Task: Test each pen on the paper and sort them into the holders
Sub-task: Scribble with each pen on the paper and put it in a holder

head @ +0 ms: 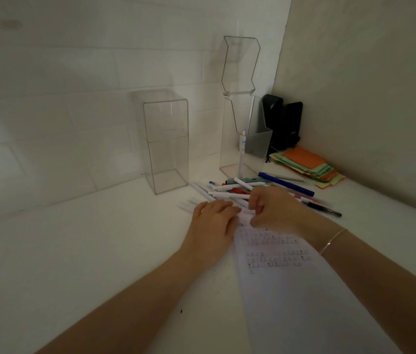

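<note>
Though blurred, the right hand (270,208) seems to pinch a pen at centre frame, while the left hand (213,221) lies flat, fingers straight, on the paper (291,290). The pens (242,190) heaped just above look light, stiff and slick; mid-barrel is likely the surest hold. The holders (166,141) stand above.

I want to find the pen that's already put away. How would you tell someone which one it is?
Find the tall clear holder with the raised lid, near the wall corner. One white pen stands upright inside; every other pen lies flat on the table.
</note>
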